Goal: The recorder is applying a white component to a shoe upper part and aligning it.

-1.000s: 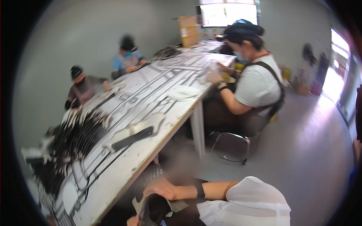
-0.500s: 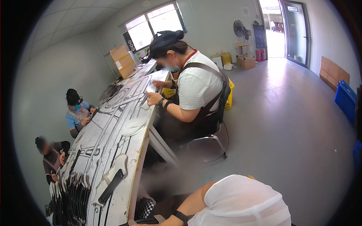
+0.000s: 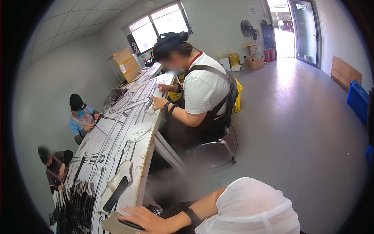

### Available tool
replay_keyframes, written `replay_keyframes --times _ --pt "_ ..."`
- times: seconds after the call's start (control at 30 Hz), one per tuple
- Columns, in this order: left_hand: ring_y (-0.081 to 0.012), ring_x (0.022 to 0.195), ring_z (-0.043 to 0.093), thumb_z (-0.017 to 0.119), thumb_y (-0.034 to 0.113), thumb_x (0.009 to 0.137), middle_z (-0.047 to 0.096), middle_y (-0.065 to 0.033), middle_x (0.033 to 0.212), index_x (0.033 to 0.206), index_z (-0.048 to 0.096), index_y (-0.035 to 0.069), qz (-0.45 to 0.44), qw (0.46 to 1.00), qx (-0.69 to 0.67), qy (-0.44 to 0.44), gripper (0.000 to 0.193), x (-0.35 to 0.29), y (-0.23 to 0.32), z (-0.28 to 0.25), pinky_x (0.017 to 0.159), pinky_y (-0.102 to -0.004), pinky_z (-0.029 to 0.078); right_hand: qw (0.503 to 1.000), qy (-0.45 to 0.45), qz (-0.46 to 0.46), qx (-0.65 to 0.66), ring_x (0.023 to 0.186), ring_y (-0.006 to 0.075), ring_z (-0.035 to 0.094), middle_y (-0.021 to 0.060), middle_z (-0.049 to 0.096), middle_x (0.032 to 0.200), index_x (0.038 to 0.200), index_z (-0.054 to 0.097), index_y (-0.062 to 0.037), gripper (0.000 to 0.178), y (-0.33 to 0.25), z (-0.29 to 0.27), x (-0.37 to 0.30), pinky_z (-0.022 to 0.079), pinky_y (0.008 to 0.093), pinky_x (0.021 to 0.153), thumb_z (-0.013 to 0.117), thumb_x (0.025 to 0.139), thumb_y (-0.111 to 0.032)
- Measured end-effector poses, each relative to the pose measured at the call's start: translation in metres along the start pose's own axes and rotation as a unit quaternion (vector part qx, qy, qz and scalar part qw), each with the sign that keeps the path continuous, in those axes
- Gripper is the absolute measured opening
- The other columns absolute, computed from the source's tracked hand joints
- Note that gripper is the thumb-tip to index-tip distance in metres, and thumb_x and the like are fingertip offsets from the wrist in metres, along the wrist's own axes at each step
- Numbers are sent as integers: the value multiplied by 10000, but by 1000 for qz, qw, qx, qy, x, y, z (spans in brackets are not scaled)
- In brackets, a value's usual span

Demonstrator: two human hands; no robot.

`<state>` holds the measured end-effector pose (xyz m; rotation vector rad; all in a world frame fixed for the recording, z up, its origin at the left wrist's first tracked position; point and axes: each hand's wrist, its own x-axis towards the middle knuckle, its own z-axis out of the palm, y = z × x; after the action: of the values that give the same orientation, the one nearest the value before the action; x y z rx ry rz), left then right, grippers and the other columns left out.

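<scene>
Observed right hand (image 3: 146,219) laid over grey-and-black piece (image 3: 112,223) at right edge of table (image 3: 139,158); cannot tell if gripped or merely covered. Found stacked black strips (image 3: 76,210) toward left edge. Cannot tell grip of left hand, out of view

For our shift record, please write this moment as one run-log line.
right hand: touching grey piece | left hand: not in view | white table: black strip nearby, fanned white pieces beyond

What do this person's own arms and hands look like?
The right arm wears a loose, sheer white sleeve, forearm bare, and a dark band near the wrist. The right hand is ungloved; the left hand is out of view.
</scene>
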<state>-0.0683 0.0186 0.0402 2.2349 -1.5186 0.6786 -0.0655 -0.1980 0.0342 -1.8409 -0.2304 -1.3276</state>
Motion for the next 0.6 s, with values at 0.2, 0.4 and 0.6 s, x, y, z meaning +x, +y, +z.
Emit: replay_keyframes --times 0.2,0.4,0.6 --pt "-256 409 489 827 211 796 538 -96 522 681 696 62 -24 998 -4 57 229 -7 5 -17 423 -357 379 702 -230 473 480 909 173 510 84 587 1032 1170 606 -26 334 32 10 -7 406 337 843 602 887 -203" --pt "-256 500 557 771 231 852 603 -135 635 764 702 22 -60 986 -14 153 238 7 17 -16 461 -339 393 678 -341 412 504 1072 221 582 171 666 1103 1175 642 -2 525 -1 -6 3 430 373 950 670 894 -444" --pt "-167 752 582 632 280 966 653 -130 894 1064 614 -85 -439 696 -436 364 378 -21 -5 0 675 -313 465 890 -375 -33 257 755 340 656 237 689 901 1229 594 44 488 9 2 -20 502 419 665 666 924 -329"
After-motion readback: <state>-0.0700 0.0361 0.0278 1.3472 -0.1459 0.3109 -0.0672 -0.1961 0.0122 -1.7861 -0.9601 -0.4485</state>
